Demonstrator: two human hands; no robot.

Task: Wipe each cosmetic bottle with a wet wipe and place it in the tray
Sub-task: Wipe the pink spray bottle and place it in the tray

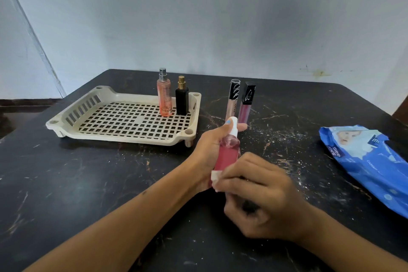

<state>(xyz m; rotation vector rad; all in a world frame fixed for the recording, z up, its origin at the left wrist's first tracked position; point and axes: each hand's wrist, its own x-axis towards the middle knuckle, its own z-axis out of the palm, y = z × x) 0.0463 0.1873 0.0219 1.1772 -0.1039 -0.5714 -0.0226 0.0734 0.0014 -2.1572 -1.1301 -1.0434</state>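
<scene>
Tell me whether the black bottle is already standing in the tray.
Yes, the black bottle stands upright inside the tray, beside the peach spray bottle.

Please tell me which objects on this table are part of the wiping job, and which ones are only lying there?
Part of the job:
- pink spray bottle with white cap, held by left hand
- white wet wipe, pinched by right hand
- cream slotted plastic tray
- peach spray bottle and black square bottle, in tray
- nude gloss tube and mauve gloss tube, waiting beside tray
- blue wipes pack

Only lying there:
- nothing visible
</scene>
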